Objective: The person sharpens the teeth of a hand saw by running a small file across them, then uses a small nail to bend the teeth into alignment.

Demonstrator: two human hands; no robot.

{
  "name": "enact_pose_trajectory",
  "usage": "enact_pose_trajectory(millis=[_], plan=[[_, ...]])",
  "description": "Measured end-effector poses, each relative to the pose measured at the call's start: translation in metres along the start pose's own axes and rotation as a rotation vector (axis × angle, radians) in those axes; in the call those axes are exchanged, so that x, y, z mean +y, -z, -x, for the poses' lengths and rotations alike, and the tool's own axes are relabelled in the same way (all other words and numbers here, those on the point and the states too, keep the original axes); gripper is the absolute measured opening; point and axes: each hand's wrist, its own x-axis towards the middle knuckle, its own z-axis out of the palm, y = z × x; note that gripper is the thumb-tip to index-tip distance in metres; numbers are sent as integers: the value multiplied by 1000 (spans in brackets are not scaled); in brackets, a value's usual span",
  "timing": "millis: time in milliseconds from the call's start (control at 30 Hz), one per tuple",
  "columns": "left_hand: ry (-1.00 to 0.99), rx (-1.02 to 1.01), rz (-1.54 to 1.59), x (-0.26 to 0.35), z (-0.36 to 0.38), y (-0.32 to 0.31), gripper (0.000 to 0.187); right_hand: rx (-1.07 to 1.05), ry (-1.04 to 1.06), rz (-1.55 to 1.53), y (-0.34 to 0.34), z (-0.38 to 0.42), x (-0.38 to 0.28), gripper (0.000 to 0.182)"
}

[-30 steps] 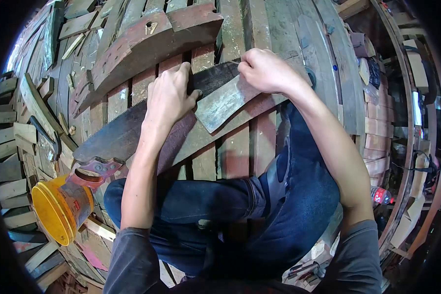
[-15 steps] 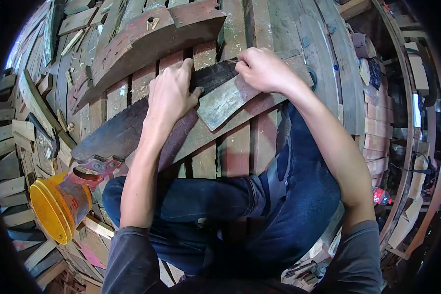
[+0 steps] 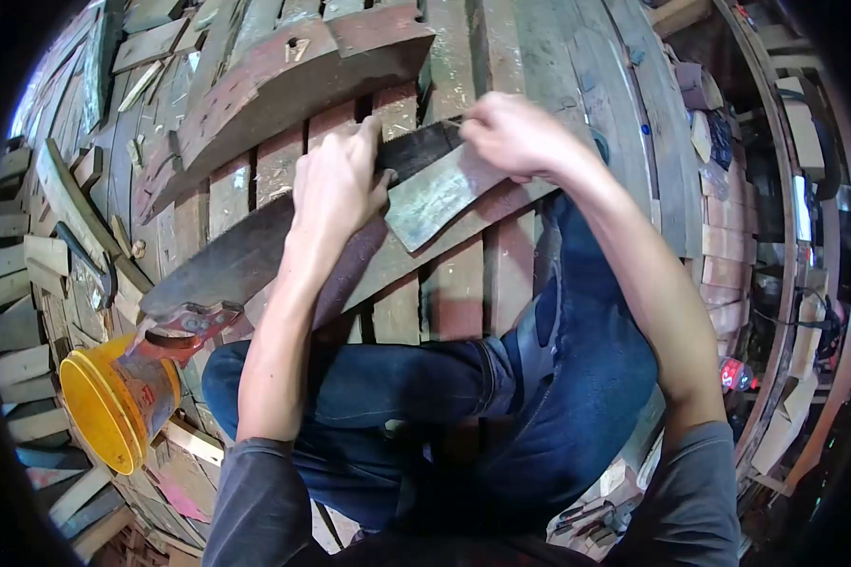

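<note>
A handsaw [image 3: 219,257] lies diagonally across my lap side of the planks, its toothed edge facing away from me and its red handle [image 3: 191,321] at the lower left. My left hand [image 3: 338,180] is closed around the middle of the blade, thumb on the near face. Near the blade's narrow end, my right hand [image 3: 512,137] is closed in a pinch at the toothed edge. A thin tip shows beside its fingers; the rest is hidden. Below the blade, a worn flat wood piece [image 3: 437,206] lies against a longer board [image 3: 482,223], partly under my right hand.
A notched reddish timber [image 3: 293,90] lies beyond the saw. On the left stand a yellow bucket [image 3: 104,406] and a curved wood piece [image 3: 85,203]. Wood offcuts and shavings lie about. A bottle with a red label [image 3: 736,374] is at right.
My right hand has shifted slightly right along the blade's end. My left hand and the saw have moved slightly right and down in view, the left hand still gripping the blade.
</note>
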Motion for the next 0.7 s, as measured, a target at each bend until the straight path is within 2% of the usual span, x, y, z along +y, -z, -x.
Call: enact_pose_trajectory(millis=[33, 67, 133, 233, 700], plan=[[107, -112, 11, 6, -6, 9, 59, -20, -79, -124, 5, 7, -2, 31], [90, -83, 24, 1, -5, 6, 59, 12, -81, -222, 9, 15, -4, 32], [47, -29, 52, -1, -6, 4, 58, 106, -90, -145, 16, 23, -14, 35], [96, -89, 49, 1, -6, 5, 58, 135, 99, 8, 2, 4, 10, 29], [104, -99, 40, -2, -6, 2, 54, 140, 121, 76, -11, -3, 9, 29]])
